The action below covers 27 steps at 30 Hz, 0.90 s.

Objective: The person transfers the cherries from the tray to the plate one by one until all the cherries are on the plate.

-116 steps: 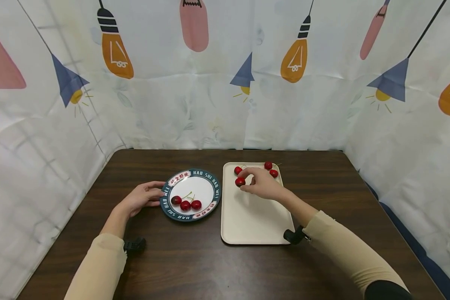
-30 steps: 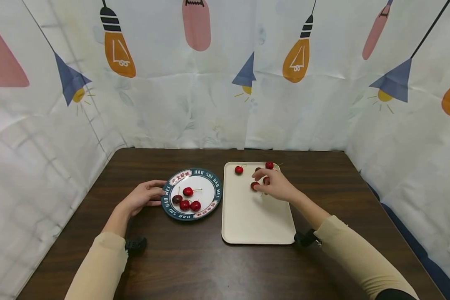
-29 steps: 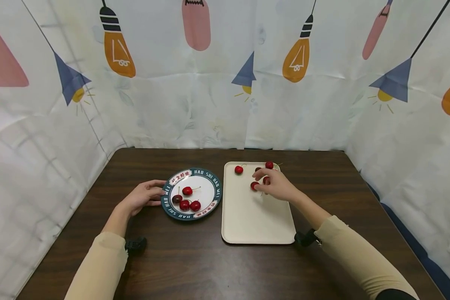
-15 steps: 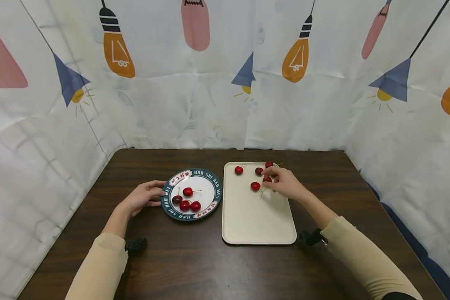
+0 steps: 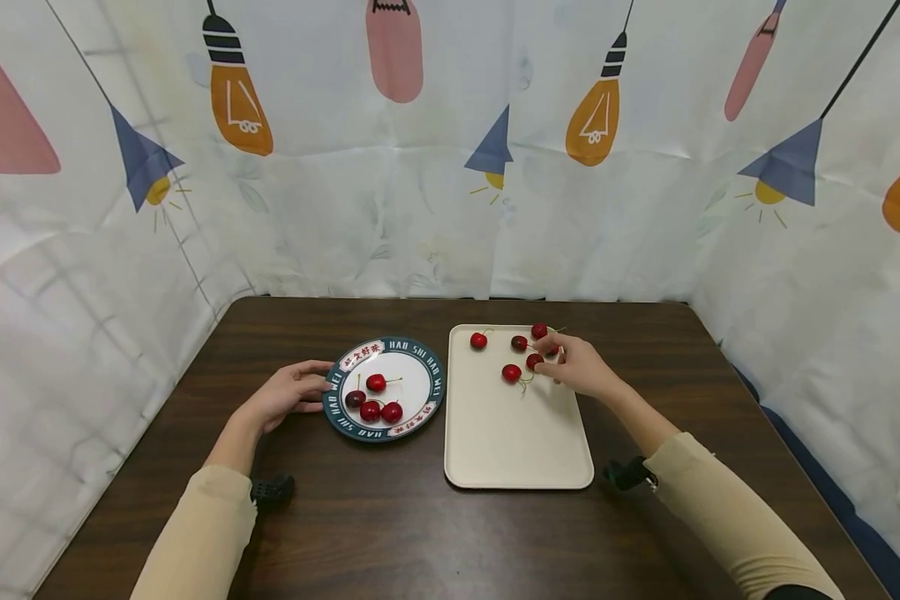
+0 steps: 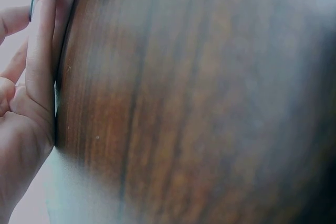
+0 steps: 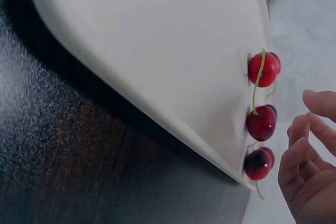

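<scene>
My left hand holds the left rim of a round plate with a teal lettered border, fingers mostly straight. In the left wrist view, the fingers meet the plate's edge and underside. Several stemmed cherries lie on the plate. My right hand hovers over the far right of a cream tray, thumb and index apart with nothing seen between them. Beside its thumb is a cherry; a nearer cherry lies left of it. Another at the right edge is partly hidden by the fingers.
Both the plate and tray stand on a dark wood table. More cherries sit toward the tray's far side, including one cherry at the far left corner. A patterned curtain hangs behind and along both sides.
A cherry went from the tray to the plate. My right hand let go of another cherry nearer the tray's middle, then moved right past the one beside it. My left hand stayed at the plate.
</scene>
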Each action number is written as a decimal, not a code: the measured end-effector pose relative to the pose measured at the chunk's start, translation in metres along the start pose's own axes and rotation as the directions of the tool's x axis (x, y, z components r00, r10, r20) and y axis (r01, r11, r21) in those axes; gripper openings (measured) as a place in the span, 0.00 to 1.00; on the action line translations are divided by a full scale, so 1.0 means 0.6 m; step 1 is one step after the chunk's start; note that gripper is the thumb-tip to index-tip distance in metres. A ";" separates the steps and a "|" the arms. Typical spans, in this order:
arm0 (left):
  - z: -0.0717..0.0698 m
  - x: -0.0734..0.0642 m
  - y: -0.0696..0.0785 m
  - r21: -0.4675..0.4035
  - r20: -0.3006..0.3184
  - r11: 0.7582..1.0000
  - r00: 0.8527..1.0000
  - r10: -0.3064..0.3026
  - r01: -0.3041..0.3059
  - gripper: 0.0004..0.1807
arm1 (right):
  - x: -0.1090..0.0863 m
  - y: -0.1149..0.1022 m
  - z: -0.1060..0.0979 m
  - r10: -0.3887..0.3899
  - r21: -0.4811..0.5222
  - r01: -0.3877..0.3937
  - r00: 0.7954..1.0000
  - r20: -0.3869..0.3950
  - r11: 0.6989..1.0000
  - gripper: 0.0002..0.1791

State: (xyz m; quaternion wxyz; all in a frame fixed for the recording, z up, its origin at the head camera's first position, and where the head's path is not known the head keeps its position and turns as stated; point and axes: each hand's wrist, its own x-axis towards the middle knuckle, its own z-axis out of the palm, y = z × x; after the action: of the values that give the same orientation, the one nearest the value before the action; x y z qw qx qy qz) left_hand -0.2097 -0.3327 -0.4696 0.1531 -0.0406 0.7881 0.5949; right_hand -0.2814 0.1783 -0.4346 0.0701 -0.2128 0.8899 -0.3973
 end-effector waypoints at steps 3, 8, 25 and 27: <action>0.000 0.000 0.001 -0.004 -0.002 1.000 1.000 -0.002 0.002 0.31 | 0.004 0.007 0.003 0.002 0.002 -0.002 1.000 0.009 1.000 0.20; 0.002 -0.001 0.002 -0.003 0.008 1.000 1.000 0.000 0.000 0.32 | 0.009 0.016 0.008 0.012 -0.001 -0.012 1.000 0.009 1.000 0.19; -0.002 0.000 -0.002 -0.024 0.011 1.000 1.000 0.011 -0.011 0.32 | 0.020 0.018 0.013 0.017 -0.074 -0.016 1.000 0.008 0.997 0.20; -0.002 0.000 -0.002 -0.020 0.011 1.000 1.000 0.012 -0.012 0.32 | 0.020 0.018 0.015 0.023 -0.077 -0.022 1.000 0.017 0.997 0.19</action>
State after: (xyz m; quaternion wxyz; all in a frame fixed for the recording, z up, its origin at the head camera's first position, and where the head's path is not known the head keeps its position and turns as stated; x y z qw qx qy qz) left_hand -0.2095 -0.3342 -0.4706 0.1533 -0.0342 0.7815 0.6039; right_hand -0.2934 0.1735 -0.4481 0.0743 -0.2088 0.9062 -0.3601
